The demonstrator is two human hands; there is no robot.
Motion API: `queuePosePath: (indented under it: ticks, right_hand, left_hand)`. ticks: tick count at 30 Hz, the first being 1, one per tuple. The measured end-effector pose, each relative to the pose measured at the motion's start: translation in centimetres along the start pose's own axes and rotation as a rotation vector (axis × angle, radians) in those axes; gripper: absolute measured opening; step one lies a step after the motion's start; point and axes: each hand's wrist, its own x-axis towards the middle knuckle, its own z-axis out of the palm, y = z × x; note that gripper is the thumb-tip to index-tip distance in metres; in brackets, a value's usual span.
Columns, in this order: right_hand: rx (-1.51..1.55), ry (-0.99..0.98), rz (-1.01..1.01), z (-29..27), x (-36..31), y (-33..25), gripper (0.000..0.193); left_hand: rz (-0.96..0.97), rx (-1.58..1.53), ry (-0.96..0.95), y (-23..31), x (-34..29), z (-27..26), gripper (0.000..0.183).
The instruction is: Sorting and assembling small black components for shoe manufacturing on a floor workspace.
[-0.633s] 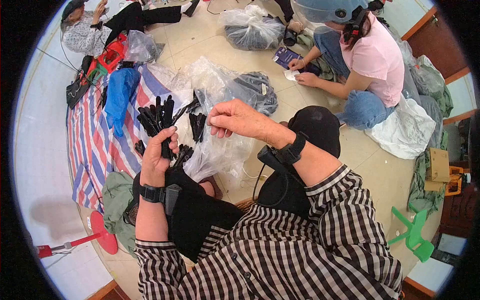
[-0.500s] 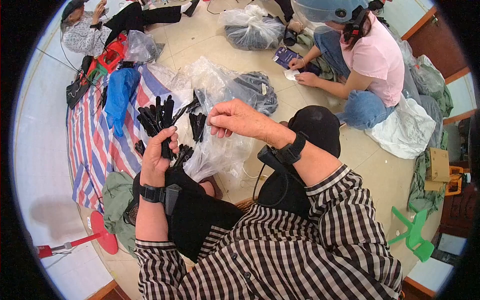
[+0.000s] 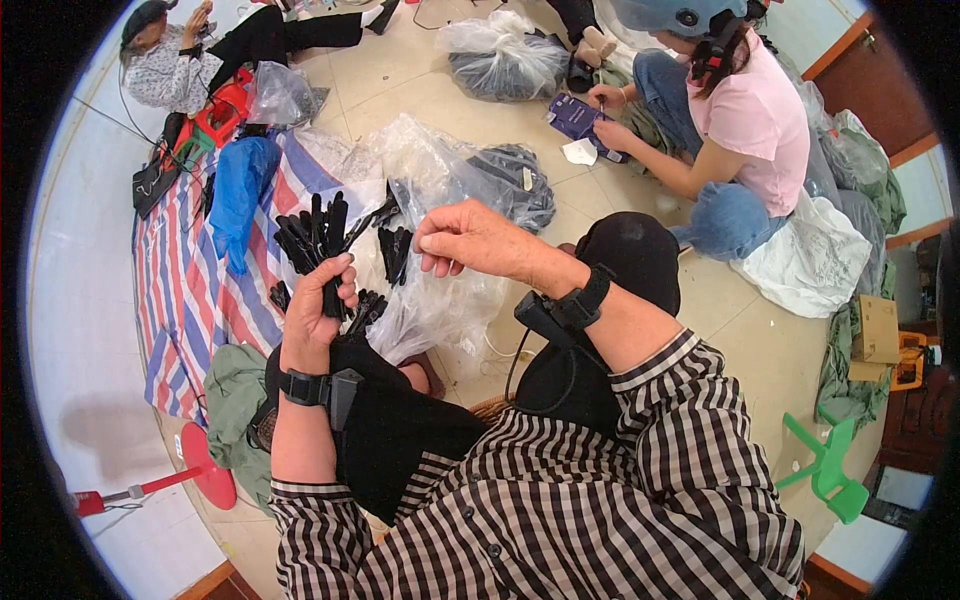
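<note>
My left hand is closed round a bundle of slim, glossy black strips, whose upper ends fan out above the fist. What kind of strips they are, I cannot tell. To the right of the bundle is my right hand, its fingers curled in toward the thumb. Anything inside its grip is hidden or too small to make out. More black strips lie between and beyond my hands, beside a clear plastic bag. Another small heap of black strips shows just below my left hand.
A striped sheet with a blue bag spreads at the left. Bagged dark goods sit farther off. At the right, a co-worker in pink handles a dark blue package. A green chair stands at lower right.
My hands and the black strips stay where they were. The co-worker's hands have shifted from a white paper to the dark blue package; the paper now lies on the floor.
</note>
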Motion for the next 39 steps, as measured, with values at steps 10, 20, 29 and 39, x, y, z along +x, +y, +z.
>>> queuePosePath:
  ticks: [10, 20, 29, 39]
  right_hand:
    - [-0.004, -0.001, 0.017, 0.2, 0.0, 0.0, 0.018]
    - [-0.028, -0.047, 0.051, -0.3, 0.2, 0.0, 0.019]
    - [0.029, -0.004, 0.014, 0.2, 0.1, 0.3, 0.017]
    - [-0.031, -0.032, 0.098, -0.2, 0.2, 0.1, 0.017]
  left_hand:
    - [-0.016, 0.014, -0.003, -0.2, 0.2, -0.5, 0.014]
    - [-0.016, 0.019, 0.009, 0.0, 0.2, -0.2, 0.014]
    - [-0.011, 0.023, 0.003, -0.2, -0.1, 0.0, 0.017]
    - [0.020, 0.025, -0.002, 0.0, -0.8, 0.4, 0.013]
